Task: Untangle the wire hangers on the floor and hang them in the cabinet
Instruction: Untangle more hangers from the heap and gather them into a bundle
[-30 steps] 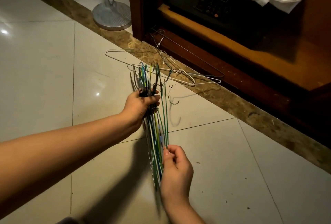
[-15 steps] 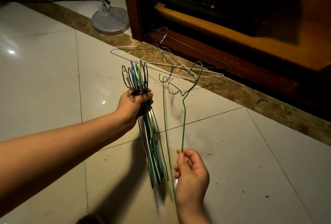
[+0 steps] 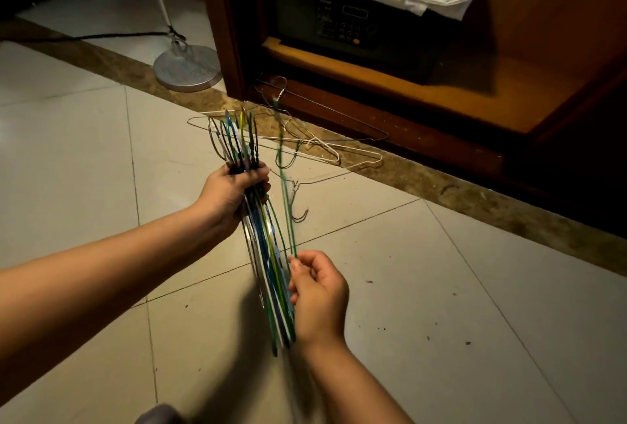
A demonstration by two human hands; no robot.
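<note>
In front of the cabinet (image 3: 224, 33), the right hand (image 3: 320, 291) pinches the green hanger (image 3: 286, 193), now swung back edge-on beside the bundle (image 3: 268, 264) gripped by the left hand (image 3: 234, 193), so the tangled hangers (image 3: 325, 149) nearer the cabinet likely come next.

Dim warm light; corners dark; hangers motion-blurred.

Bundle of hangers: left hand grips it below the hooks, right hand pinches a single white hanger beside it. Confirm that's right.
Wrong colour: the head view shows the single hanger pinched by the right hand is green, not white. The left hand does grip the bundle of hangers below the hooks.
</note>
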